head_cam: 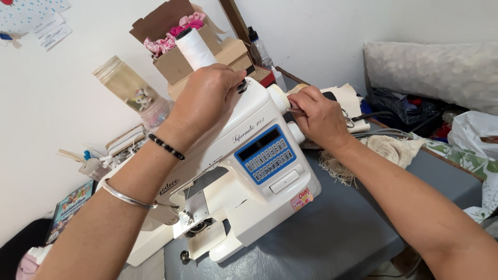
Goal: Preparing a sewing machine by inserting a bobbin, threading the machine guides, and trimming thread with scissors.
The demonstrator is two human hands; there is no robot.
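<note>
The two bare forearms reach in from the bottom edge, the left one wearing a silver bangle (127, 197) and a black beaded bracelet (166, 147). The left hand (202, 101) is curled over the top of the white plastic sewing machine with a blue button panel (249, 171), which stands on the grey table (337, 233), its fingertips pinched on a small dark knob (242, 86) below a white thread cone (196, 47). The right hand (319, 118) is closed around the cream handwheel (281, 98) at the machine's end, beside a fringed beige cloth (384, 150).
</note>
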